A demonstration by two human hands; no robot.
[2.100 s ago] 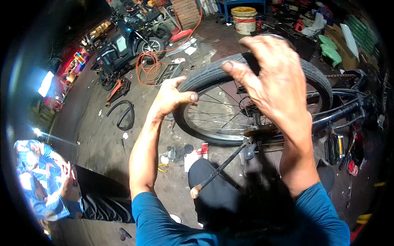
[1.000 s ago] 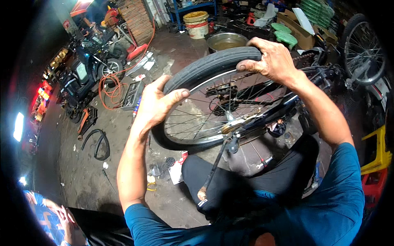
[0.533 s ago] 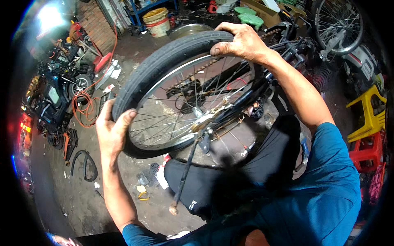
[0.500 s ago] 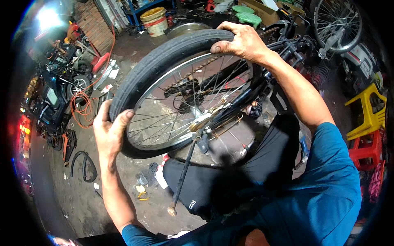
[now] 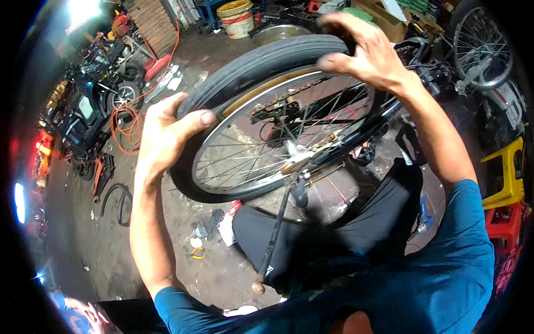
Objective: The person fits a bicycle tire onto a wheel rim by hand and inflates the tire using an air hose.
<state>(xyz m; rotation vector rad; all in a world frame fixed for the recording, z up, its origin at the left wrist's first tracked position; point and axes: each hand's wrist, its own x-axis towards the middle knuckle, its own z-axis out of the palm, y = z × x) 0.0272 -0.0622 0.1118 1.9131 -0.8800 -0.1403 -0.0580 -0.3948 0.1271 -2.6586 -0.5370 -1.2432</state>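
A bicycle wheel with thin spokes (image 5: 239, 158) stands tilted before me, its black tyre (image 5: 256, 64) nearest the top. Along the upper side, a tan-brown strip (image 5: 267, 83) shows between tyre and silver rim. My left hand (image 5: 164, 136) grips the tyre's left side, thumb across the sidewall and fingers over the tread. My right hand (image 5: 372, 55) is at the upper right of the tyre, slightly blurred, fingers and thumb spread apart; its fingers look raised off the tread. A long dark rod with a knobbed end (image 5: 272, 245) slants from the hub area over my leg.
Yellow (image 5: 503, 172) and red (image 5: 503, 228) plastic stools stand at right, below another wheel (image 5: 483, 50). A bucket (image 5: 235, 19) and metal basin (image 5: 281, 34) are behind. An orange hose (image 5: 125, 119) and black tube piece (image 5: 115, 200) lie left. Another person's hands (image 5: 92, 317) show lower left.
The tan strip has come into sight between tyre and rim. My right hand's fingers have lifted and spread from the tyre. The whole view has shifted, putting the wheel further right.
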